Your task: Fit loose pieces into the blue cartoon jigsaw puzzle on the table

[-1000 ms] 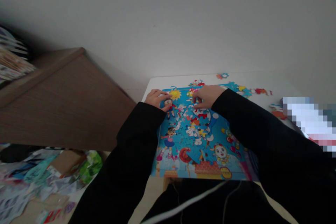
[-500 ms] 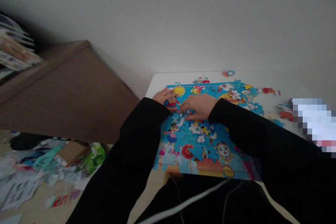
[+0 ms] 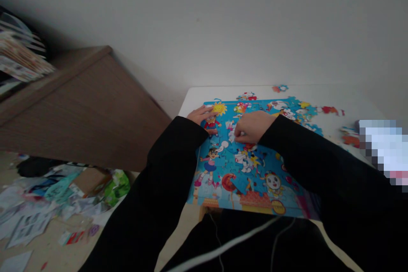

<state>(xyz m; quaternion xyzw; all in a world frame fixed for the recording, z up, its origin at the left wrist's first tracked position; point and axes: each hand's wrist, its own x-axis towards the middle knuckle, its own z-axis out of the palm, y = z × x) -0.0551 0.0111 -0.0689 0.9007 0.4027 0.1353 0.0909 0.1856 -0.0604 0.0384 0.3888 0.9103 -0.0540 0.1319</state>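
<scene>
A cartoon jigsaw puzzle (image 3: 242, 182) with a blue background lies on a white table (image 3: 223, 93), and many of its pieces are white or loose-looking near the middle. My left hand (image 3: 200, 114) rests flat on its upper left edge, next to a yellow sun and a small cartoon boy. My right hand (image 3: 253, 127) curls over white pieces in the upper middle, and its fingertips are hidden. Loose puzzle pieces (image 3: 330, 110) lie beyond the board at the right.
A brown wooden cabinet (image 3: 86, 106) stands left of the table, with stacked magazines (image 3: 22, 51) behind it. Papers (image 3: 32, 225) and a green bag (image 3: 116, 187) litter the floor. A pixelated white object (image 3: 382, 148) covers the right side.
My right hand has moved from flat on the pieces to curled fingers over the white pieces. The view has drifted slightly, shifting the puzzle rightward.
</scene>
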